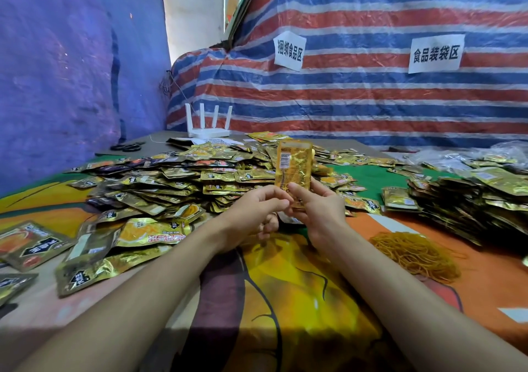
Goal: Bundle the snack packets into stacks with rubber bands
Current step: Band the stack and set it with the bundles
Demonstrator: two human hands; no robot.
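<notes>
Two sets of fingers [297, 192] meet at the foot of one upright gold stack [293, 165]. The right hand [321, 210] clasps its lower end from the right, with the forefinger laid across the face. The left hand [257, 213] pinches at the lower left corner with curled fingers. The stack stands above the near middle of the bench [285, 300], its top clear of both hands.

No band shows round it, so I judge the binding not yet done. The main risk is slippage. The foil looks slick and the grip is only at the bottom, so the free upper end could fan out, or a packet could slide loose as a band is stretched over. A band pulled too far could snap or spring off a corner. The bands [414, 253] lie in a tangled mound at near right, so picking one may drag up several.

Left of the hands and beyond them sprawls the loose heap [185, 177]. A denser pile [463, 200] sits at the right.

Only the stack's face shows, so how many packets it has is hidden, and its bottom edge is behind the hands. Whether the left fingers already hold a band cannot be told. The pile blurs toward the right edge, so any bands on it cannot be made out. The nearest left packets are cut off.
</notes>
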